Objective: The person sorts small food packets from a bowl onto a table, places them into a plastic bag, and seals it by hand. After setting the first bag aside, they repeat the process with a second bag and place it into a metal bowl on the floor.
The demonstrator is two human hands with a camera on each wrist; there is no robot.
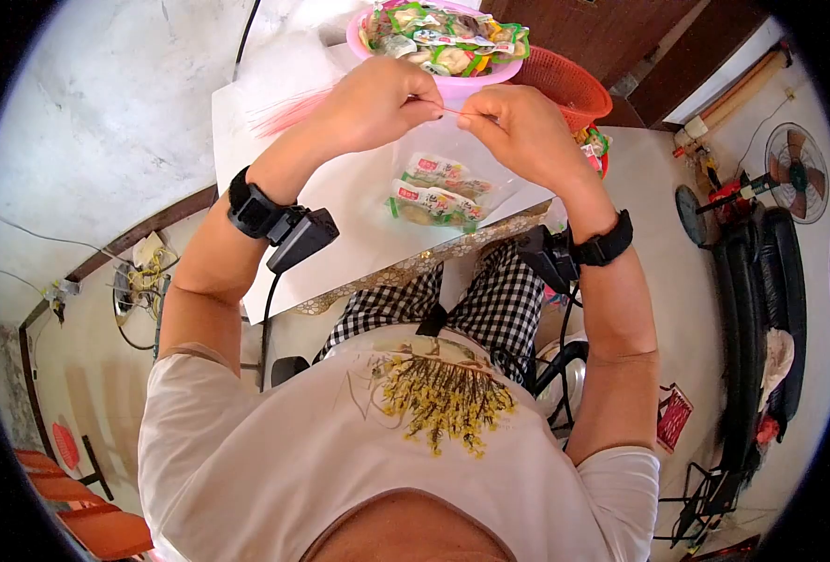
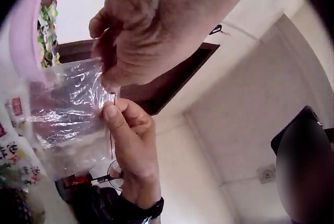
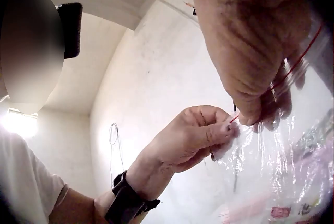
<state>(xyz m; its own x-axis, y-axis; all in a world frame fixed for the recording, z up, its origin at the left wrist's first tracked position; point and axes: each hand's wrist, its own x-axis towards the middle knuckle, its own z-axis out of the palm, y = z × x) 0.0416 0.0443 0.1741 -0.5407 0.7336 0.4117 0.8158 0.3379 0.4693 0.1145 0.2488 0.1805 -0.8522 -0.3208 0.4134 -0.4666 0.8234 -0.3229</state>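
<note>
Both hands are raised close together over the white table [image 1: 340,225] and pinch the top edge of a clear zip bag [image 2: 68,114]. My left hand [image 1: 368,103] grips the red zip strip between thumb and forefinger. A few centimetres to its right, my right hand [image 1: 522,126] pinches the same strip, which runs on under its fingers in the right wrist view. Thin film hangs wrinkled and shiny below the fingertips. Two white-and-green printed food packets [image 1: 438,197] show at the bag's lower part in the head view.
A pink basin [image 1: 354,37] heaped with similar packets stands behind the hands. Beside it is a red plastic basket [image 1: 569,84], with more packets [image 1: 594,142] below. Red-edged clear bags [image 1: 284,114] lie stacked at the table's left, against the wall. A patterned cloth [image 1: 368,286] trims the front edge.
</note>
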